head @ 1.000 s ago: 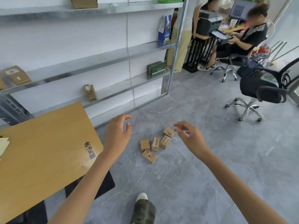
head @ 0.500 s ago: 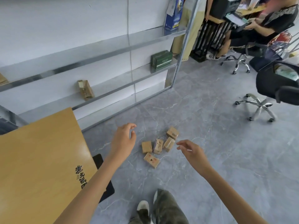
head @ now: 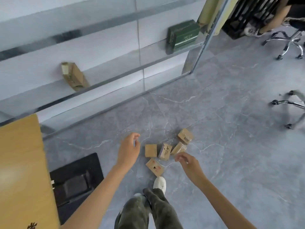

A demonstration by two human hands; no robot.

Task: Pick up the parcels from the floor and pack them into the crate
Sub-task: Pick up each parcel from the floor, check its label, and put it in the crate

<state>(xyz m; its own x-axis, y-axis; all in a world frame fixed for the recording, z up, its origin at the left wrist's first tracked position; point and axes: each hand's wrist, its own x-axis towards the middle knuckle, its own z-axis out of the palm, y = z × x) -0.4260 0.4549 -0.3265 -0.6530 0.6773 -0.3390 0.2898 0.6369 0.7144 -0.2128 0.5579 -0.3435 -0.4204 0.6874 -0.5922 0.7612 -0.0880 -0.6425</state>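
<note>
Five parcels [head: 165, 152] clustered on floor [head: 231, 146]; left hand [head: 128, 150] and right hand [head: 188, 162] both empty, fingers loosely curled, near them; risk: shoe [head: 159, 183] beside nearest parcel [head: 154, 167] may kick it; grabbing several could drop one.

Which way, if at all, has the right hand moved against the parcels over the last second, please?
Yes: the right hand has drawn back toward the person, from beside the farthest parcel to just below the tilted parcel.

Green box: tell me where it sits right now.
Head view, upper right: the green box stands on a metal shelf, beside its upright post.
</note>
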